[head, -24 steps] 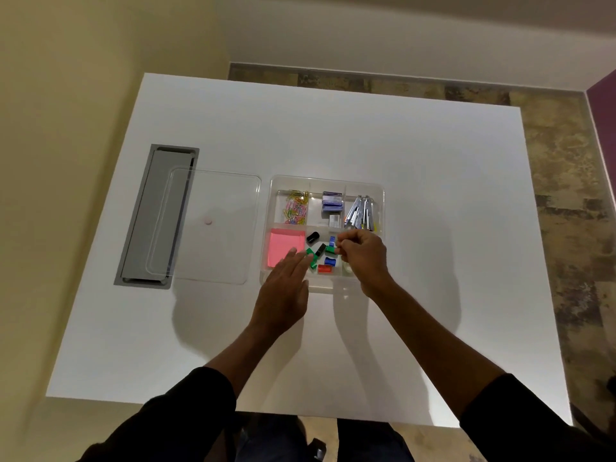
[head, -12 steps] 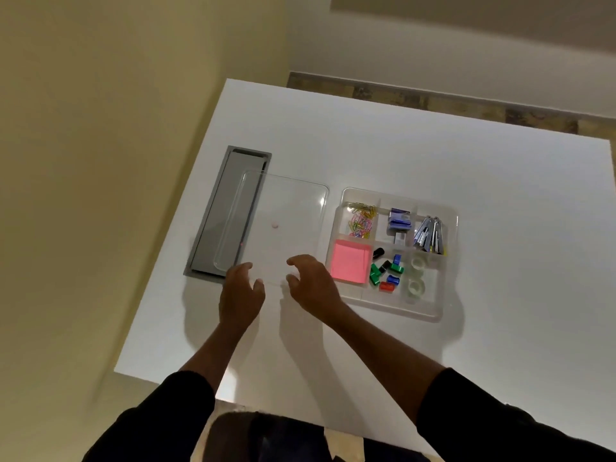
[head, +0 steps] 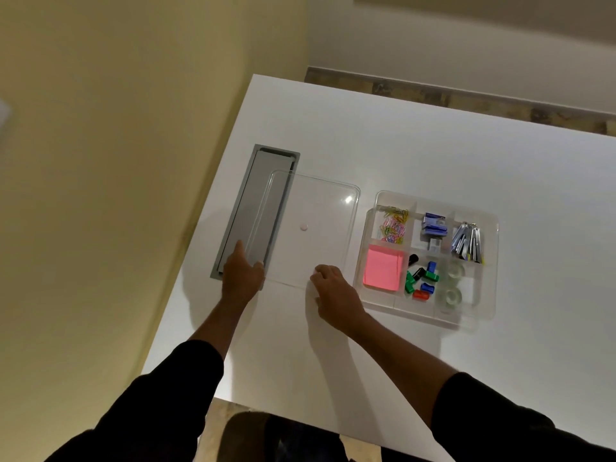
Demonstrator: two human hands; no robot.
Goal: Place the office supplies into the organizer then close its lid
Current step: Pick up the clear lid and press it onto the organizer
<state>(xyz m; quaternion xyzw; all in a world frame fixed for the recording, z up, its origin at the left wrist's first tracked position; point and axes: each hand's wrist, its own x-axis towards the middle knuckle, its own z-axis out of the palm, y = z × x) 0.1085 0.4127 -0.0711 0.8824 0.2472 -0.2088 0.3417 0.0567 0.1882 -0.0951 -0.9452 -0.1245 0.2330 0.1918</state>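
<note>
The clear organizer [head: 495, 268] sits open on the white table. Its compartments hold coloured paper clips [head: 395, 225], blue staple boxes [head: 435, 225], a bunch of silver metal pieces [head: 468, 241], pink sticky notes [head: 383, 270], small coloured clips [head: 421, 278] and two tape rolls [head: 451, 295]. The clear lid [head: 310, 208] lies flat to the left of it, apart from it. My left hand [head: 241, 275] grips the lid's near-left corner. My right hand [head: 333, 291] has its fingers curled on the lid's near edge, close to the right corner.
A grey cable hatch [head: 246, 215] is set into the table, and the lid's left part lies over it. The table's left edge and a yellow wall are close beside the hatch. The white table [head: 433, 135] stretches behind the organizer.
My right hand left the organizer's clip compartment and moved left. Both hands reached the lid's near edge and closed on it. My view swung left.
</note>
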